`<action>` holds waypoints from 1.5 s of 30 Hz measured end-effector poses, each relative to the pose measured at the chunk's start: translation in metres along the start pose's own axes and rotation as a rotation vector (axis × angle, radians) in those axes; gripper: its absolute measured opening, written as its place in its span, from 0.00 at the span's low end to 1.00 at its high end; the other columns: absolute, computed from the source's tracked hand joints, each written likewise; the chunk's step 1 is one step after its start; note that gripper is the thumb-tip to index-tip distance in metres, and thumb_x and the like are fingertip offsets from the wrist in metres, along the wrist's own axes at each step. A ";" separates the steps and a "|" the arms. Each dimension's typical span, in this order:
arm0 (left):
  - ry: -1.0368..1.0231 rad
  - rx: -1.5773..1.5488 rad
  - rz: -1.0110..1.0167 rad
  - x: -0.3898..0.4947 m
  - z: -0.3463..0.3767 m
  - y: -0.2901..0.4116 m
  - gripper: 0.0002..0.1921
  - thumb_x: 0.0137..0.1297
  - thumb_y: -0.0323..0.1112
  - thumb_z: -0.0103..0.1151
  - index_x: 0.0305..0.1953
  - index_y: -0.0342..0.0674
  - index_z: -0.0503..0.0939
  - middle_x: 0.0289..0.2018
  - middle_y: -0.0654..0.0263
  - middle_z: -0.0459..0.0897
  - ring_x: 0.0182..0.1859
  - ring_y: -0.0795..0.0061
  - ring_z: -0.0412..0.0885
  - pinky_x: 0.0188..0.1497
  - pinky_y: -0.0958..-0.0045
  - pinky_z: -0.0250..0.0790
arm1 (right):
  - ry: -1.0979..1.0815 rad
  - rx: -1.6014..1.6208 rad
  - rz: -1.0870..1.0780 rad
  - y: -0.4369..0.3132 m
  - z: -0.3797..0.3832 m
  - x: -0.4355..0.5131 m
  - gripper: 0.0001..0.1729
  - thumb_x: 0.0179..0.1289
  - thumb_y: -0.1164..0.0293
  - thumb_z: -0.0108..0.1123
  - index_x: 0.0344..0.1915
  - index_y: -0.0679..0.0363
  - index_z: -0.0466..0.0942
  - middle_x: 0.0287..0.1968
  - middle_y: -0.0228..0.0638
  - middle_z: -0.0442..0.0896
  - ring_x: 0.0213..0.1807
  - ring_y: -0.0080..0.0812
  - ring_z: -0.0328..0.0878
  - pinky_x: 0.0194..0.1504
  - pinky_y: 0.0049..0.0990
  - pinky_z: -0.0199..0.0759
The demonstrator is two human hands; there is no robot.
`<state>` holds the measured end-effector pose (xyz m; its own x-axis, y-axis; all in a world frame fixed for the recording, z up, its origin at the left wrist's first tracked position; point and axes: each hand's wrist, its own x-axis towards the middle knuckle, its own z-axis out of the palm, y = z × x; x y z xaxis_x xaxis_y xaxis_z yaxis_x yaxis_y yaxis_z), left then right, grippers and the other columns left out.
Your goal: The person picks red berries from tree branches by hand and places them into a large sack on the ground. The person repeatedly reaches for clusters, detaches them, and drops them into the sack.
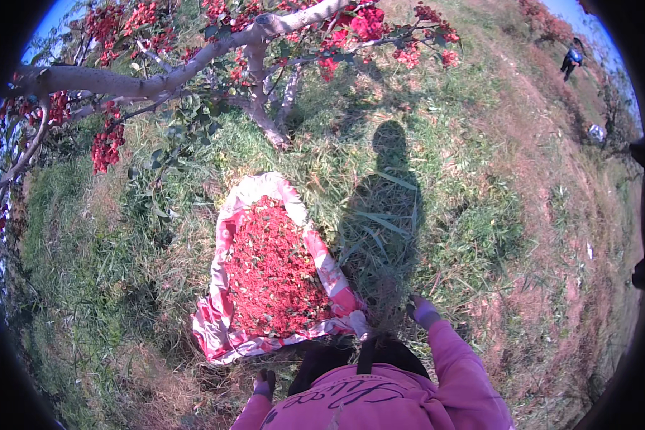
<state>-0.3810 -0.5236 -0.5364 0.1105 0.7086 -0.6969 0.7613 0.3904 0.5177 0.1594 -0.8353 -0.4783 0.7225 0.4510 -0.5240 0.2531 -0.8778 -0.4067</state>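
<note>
A heap of small red berries (274, 269) mixed with bits of leaf lies on a pink and white cloth (328, 263) whose edges are rolled up around it. Just below the cloth's lower edge is my left hand (264, 382), gloved, apart from the cloth and holding nothing that I can see. My right hand (423, 312), also gloved, hangs to the right of the cloth's lower right corner, above the grass, with fingers partly spread and nothing seen in it. Both arms wear pink sleeves.
A tree branch (193, 64) with red berry clusters (107, 140) crosses the upper left, its trunk (269, 126) rising from the grass beyond the cloth. My shadow (387, 215) falls right of the cloth. Far off at upper right stands a person (572, 58) in blue.
</note>
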 end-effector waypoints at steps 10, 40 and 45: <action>-0.041 -0.480 -0.183 -0.007 -0.032 0.041 0.14 0.64 0.41 0.55 0.46 0.41 0.75 0.28 0.66 0.78 0.23 0.76 0.72 0.21 0.74 0.63 | -0.099 -0.013 0.352 0.050 0.003 -0.093 0.26 0.56 0.56 0.56 0.53 0.56 0.72 0.52 0.49 0.76 0.55 0.50 0.72 0.56 0.41 0.65; 0.242 -0.563 -0.116 -0.191 0.339 0.029 0.17 0.55 0.31 0.64 0.47 0.41 0.76 0.40 0.67 0.82 0.40 0.77 0.77 0.45 0.74 0.70 | -0.707 -1.112 -0.971 0.337 -0.255 0.362 0.19 0.62 0.59 0.47 0.48 0.53 0.77 0.47 0.42 0.80 0.48 0.45 0.76 0.48 0.39 0.70; 0.416 -0.438 -0.264 -0.266 0.382 -0.085 0.20 0.55 0.49 0.59 0.42 0.38 0.78 0.35 0.56 0.83 0.39 0.63 0.82 0.42 0.69 0.72 | -0.541 -0.771 -0.426 0.129 -0.211 0.290 0.20 0.56 0.61 0.52 0.48 0.55 0.76 0.49 0.46 0.78 0.52 0.49 0.74 0.51 0.41 0.69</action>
<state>-0.2315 -0.9695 -0.5848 -0.3675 0.6901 -0.6234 0.3893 0.7229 0.5708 0.5370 -0.8514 -0.5248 0.1387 0.5934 -0.7929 0.9014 -0.4073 -0.1471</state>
